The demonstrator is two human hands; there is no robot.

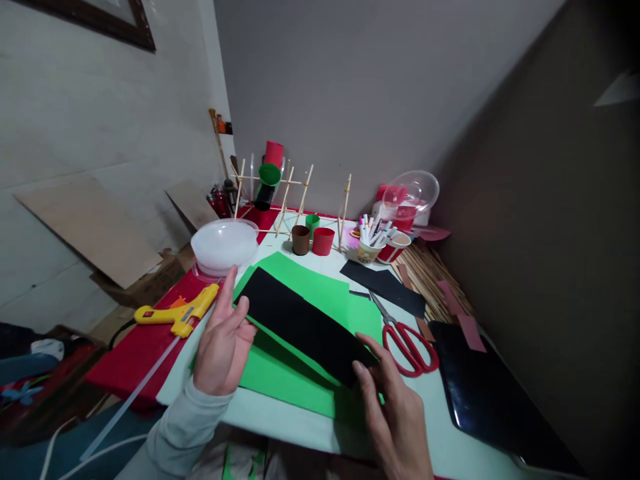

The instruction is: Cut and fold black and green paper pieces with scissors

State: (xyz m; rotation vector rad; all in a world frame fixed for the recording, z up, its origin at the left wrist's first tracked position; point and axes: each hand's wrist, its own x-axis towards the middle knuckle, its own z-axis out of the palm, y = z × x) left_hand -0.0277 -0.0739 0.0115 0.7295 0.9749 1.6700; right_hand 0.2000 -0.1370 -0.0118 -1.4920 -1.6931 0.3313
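A black rectangular strip point(300, 320), apparently of craft foam, is held at a tilt above green sheets point(290, 383), with a green layer showing along its lower edge. My right hand point(393, 400) pinches the strip's right end between thumb and fingers. At the other end is my left hand point(225, 347), its fingers stretched out and its thumb beside the strip's edge; whether they touch, I cannot tell. Scissors point(413, 347) with red handles lie just right of the green sheets, their blades near another black piece point(385, 287).
A yellow glue gun point(177, 312) rests at left near a white plastic bowl point(225, 243). Small brown point(301, 240) and red point(323, 241) cups stand behind, by a stick frame point(285, 200). Markers point(373, 233) fill a cup; a black laptop point(495, 393) lies right.
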